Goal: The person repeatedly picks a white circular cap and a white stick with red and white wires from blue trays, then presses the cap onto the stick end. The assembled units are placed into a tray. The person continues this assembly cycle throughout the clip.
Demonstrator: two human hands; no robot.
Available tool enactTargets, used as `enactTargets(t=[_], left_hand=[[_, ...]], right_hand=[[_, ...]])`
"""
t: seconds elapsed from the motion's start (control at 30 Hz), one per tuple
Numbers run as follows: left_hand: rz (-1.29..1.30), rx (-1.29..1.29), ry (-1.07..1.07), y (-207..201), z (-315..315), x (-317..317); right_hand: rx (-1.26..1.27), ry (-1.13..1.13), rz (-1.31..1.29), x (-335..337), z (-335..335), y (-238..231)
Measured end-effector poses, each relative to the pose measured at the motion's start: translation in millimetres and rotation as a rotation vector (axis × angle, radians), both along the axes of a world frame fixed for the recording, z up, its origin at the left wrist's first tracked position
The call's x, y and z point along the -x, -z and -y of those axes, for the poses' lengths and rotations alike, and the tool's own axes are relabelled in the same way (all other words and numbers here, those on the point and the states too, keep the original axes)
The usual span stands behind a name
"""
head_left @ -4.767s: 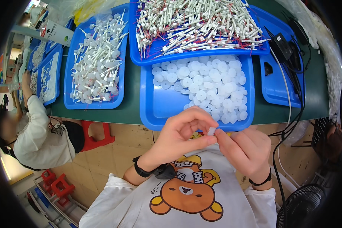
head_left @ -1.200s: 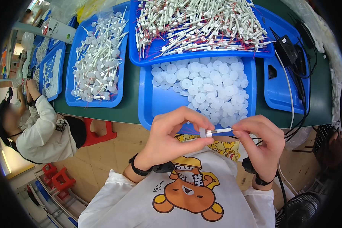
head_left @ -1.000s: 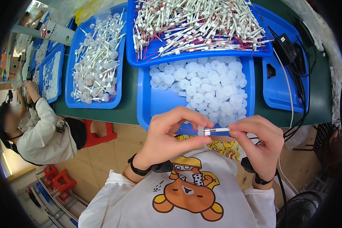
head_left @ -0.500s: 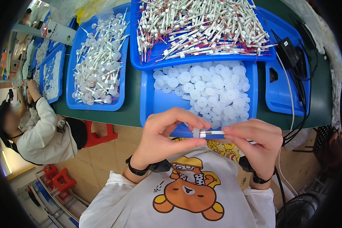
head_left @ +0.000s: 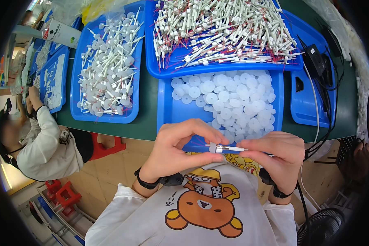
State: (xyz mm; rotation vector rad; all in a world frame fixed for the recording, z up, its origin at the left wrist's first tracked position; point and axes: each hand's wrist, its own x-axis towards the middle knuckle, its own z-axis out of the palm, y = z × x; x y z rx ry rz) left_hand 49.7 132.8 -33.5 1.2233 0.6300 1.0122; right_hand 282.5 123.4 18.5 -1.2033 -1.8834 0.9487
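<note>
Green covers the worktable [head_left: 151, 94], which curves across the upper half of the view. Below it spreads the person's white shirt [head_left: 156, 209], printed with a bear. At the left a co-worker [head_left: 49, 143] in a pale top sits at the same table, both arms raised toward other blue trays.

Of the large blue trays before the person, the upper tray [head_left: 225, 72] is heaped with white rods and red wires, and overlaps the far part of the lower tray [head_left: 184, 112]. That lower tray holds a pile of translucent discs, mostly toward its right side. The left tray [head_left: 104, 119] carries rods and discs mixed together. The right tray [head_left: 309, 108] lies partly under black cables and a black adapter [head_left: 315, 61]. A dark fan [head_left: 322, 227] shows at lower right, and a red stool [head_left: 106, 146] stands beside the co-worker.

The 2 hands meet in front of the shirt, just off the near rim of the lower tray. The left hand [head_left: 174, 145] has its thumb and index finger nearly together around 1 disc; the right hand [head_left: 281, 153] pinches the far end of 1 rod, other fingers folded. Each wrist wears a black band.

The held rod [head_left: 233, 149] lies almost level between the hands, its left end at the held disc [head_left: 212, 147]; whether it passes fully through is too small to tell.
</note>
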Motion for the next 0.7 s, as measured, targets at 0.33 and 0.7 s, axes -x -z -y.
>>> enactTargets(t=[0.33,0.7], left_hand=[[-0.033,0.015,-0.006,-5,0,8],[-0.051,0.001,-0.021,-5,3,12]], right_hand=[[-0.044,-0.044,0.052,6,-3,-2],[-0.079,-0.035,0.051,3,-1,-3]])
